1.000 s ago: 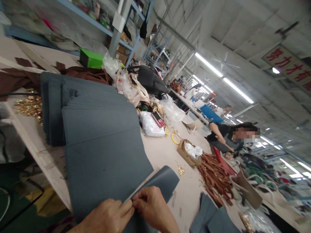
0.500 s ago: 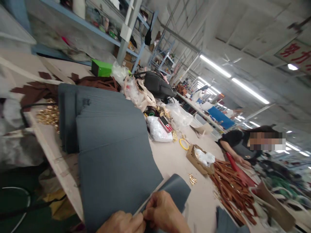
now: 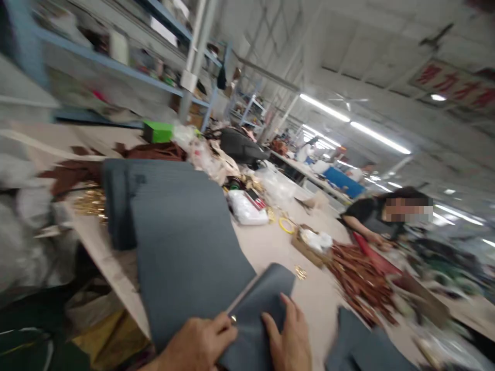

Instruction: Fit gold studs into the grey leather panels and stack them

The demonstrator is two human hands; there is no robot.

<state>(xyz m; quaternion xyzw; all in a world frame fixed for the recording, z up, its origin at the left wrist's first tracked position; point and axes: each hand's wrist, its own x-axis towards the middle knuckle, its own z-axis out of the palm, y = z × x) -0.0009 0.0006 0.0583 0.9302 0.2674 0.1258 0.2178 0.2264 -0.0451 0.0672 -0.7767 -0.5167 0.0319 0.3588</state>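
At the bottom of the view, my left hand (image 3: 201, 337) is closed in a pinch on the edge of a dark grey leather-like piece (image 3: 257, 314). A small gold metal fitting (image 3: 233, 319) shows at its fingertips. My right hand (image 3: 290, 335) lies on the right side of the same piece, thumb and fingers apart. Under and behind it spreads a stack of dark grey panels (image 3: 181, 232), with a pale edge strip between stack and piece. Beyond my right hand lies a small pile of gold fittings (image 3: 300, 272).
A cardboard box (image 3: 309, 247) with white plastic, a yellow tape ring (image 3: 286, 224) and brown straps (image 3: 359, 281) lie on the table. More gold fittings (image 3: 92, 201) sit at the left edge. A co-worker (image 3: 371, 216) leans over the table at right. More grey pieces (image 3: 359, 340) lie nearby.
My right hand has left the pinch beside my left hand and moved right, its fingers spreading onto the piece. The gold fitting now shows by my left fingertips. The camera view has shifted.
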